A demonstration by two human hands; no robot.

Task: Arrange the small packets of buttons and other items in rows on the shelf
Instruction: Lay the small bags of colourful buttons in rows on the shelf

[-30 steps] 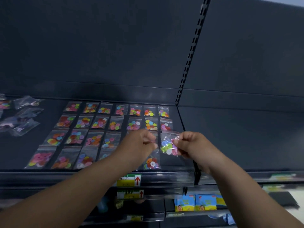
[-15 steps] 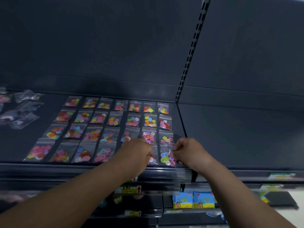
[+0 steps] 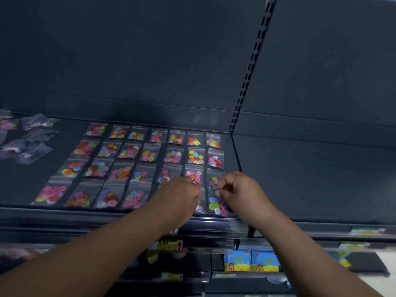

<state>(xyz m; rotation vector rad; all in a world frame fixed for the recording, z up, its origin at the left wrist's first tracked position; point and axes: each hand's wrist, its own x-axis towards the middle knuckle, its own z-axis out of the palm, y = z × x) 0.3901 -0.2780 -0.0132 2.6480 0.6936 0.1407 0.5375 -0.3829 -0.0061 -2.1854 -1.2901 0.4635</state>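
Your right hand [image 3: 237, 190] curls its fingers at the top edge of a small clear plastic packet of green, blue and pink buttons [image 3: 216, 205] and pinches it. The packet lies at the right end of the front row on the dark grey metal shelf [image 3: 21, 185]. Your left hand [image 3: 179, 198] sits just beside it with curled fingers (I cannot tell whether they grip anything). Loose clear packets [image 3: 32, 142] lie far left.
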